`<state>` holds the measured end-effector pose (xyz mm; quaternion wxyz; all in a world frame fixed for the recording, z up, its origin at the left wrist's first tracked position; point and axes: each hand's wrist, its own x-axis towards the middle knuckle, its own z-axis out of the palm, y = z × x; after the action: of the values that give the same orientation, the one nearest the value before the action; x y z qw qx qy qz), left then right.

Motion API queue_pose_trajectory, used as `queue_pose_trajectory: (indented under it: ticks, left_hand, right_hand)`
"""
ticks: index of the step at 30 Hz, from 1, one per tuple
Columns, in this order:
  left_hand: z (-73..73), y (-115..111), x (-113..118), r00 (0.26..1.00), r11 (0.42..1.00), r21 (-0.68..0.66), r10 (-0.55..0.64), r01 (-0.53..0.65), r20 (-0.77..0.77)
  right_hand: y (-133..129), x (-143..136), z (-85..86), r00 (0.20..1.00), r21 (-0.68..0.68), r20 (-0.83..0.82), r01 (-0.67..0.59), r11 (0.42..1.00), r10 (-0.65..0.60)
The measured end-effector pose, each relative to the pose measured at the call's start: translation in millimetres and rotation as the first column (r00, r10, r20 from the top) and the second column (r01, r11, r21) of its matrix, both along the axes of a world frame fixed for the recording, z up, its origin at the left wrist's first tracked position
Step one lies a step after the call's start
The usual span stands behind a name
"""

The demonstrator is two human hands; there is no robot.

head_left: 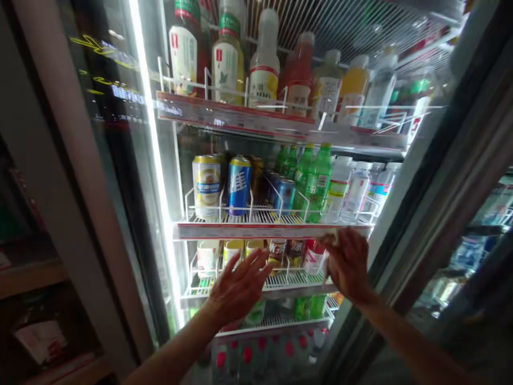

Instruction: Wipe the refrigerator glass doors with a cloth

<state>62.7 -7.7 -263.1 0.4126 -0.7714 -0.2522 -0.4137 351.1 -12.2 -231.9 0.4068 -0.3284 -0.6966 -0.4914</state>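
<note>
My left hand is open, fingers stretched out and a little apart. It hangs in front of the lower drink shelf of the fridge and holds nothing. My right hand is closed on a pale cloth, of which only small blurred parts show. The cloth lies against the right end of the price strip on the middle shelf's front edge. Behind my hands stand bottles with dark labels and a red-labelled bottle, partly hidden by the strip.
On the middle shelf are a white-gold can, a blue can, green bottles and clear bottles. Juice bottles line the upper shelf. A lit strip and door frames bound the sides.
</note>
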Motion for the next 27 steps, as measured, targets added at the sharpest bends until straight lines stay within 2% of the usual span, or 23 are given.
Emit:
queue_pose_trajectory:
  ticks: [2, 4, 6, 8, 10, 12, 13, 15, 18, 20, 22, 23, 24, 26, 27]
  left_hand:
    - [-4.0, 1.3, 6.6, 0.997, 1.0, 0.019, 0.01, -0.011, 0.071]
    - [-9.1, 3.0, 13.5, 0.989, 0.997, 0.047, 0.052, -0.059, 0.14]
    - [-13.7, 4.8, 18.9, 0.98, 0.991, 0.063, 0.103, -0.115, 0.171]
    - [-16.5, 7.1, 21.6, 0.971, 0.984, 0.078, 0.142, -0.159, 0.193]
    - [-17.5, 10.3, 21.7, 0.967, 0.972, 0.128, 0.168, -0.195, 0.193]
    - [-17.2, 14.1, 20.3, 0.966, 0.96, 0.179, 0.182, -0.215, 0.182]
    - [-17.0, 15.8, 19.4, 0.967, 0.957, 0.194, 0.185, -0.218, 0.177]
    - [-17.1, 18.3, 18.4, 0.966, 0.954, 0.199, 0.19, -0.223, 0.173]
    - [-23.1, 20.0, 21.1, 0.962, 0.947, 0.211, 0.205, -0.241, 0.179]
    - [-34.0, 20.8, 27.1, 0.956, 0.942, 0.225, 0.203, -0.25, 0.212]
    - [-51.5, 21.3, 36.8, 0.946, 0.941, 0.223, 0.194, -0.254, 0.258]
    - [-62.4, 21.1, 42.9, 0.942, 0.943, 0.218, 0.189, -0.253, 0.277]
    - [-74.5, 20.3, 49.6, 0.939, 0.946, 0.208, 0.181, -0.248, 0.293]
    - [-100.7, 17.0, 62.8, 0.937, 0.957, 0.179, 0.164, -0.227, 0.31]
    - [-114.0, 14.6, 68.4, 0.938, 0.964, 0.161, 0.156, -0.213, 0.308]
  right_hand:
    - [-1.0, 17.4, -32.9, 0.991, -0.058, 0.115, -0.06, 0.997, 0.067]
    - [2.2, 44.1, -47.6, 0.991, -0.033, 0.121, -0.051, 0.998, 0.054]
    - [8.6, 72.5, -40.0, 0.999, 0.052, -0.01, 0.04, 0.998, -0.04]
    - [15.4, 95.2, -21.2, 0.982, 0.123, -0.158, 0.122, 0.985, -0.101]
    - [20.9, 108.2, -8.2, 0.972, 0.164, -0.217, 0.126, 0.978, -0.089]
    - [24.8, 111.2, -12.3, 0.974, 0.189, -0.223, 0.089, 0.978, -0.046]
    - [25.9, 109.4, -21.8, 0.972, 0.193, -0.231, 0.077, 0.978, -0.031]
    - [26.6, 100.9, -54.4, 0.963, 0.184, -0.268, 0.06, 0.981, -0.009]
    - [23.8, 82.4, -126.2, 0.95, 0.172, -0.311, 0.043, 0.984, 0.013]
    - [21.2, 74.2, -174.4, 0.96, 0.165, -0.28, 0.028, 0.986, 0.02]
    - [19.5, 75.9, -205.5, 0.978, 0.145, -0.209, 0.028, 0.989, 0.003]
    - [18.9, 80.8, -210.5, 0.985, 0.134, -0.172, 0.037, 0.99, -0.014]
    - [18.5, 87.6, -207.9, 0.988, 0.128, -0.153, 0.05, 0.99, -0.03]
    - [18.2, 100.3, -185.3, 0.98, 0.126, -0.19, 0.082, 0.989, -0.057]
    - [18.3, 102.7, -170.9, 0.965, 0.134, -0.259, 0.084, 0.987, -0.047]
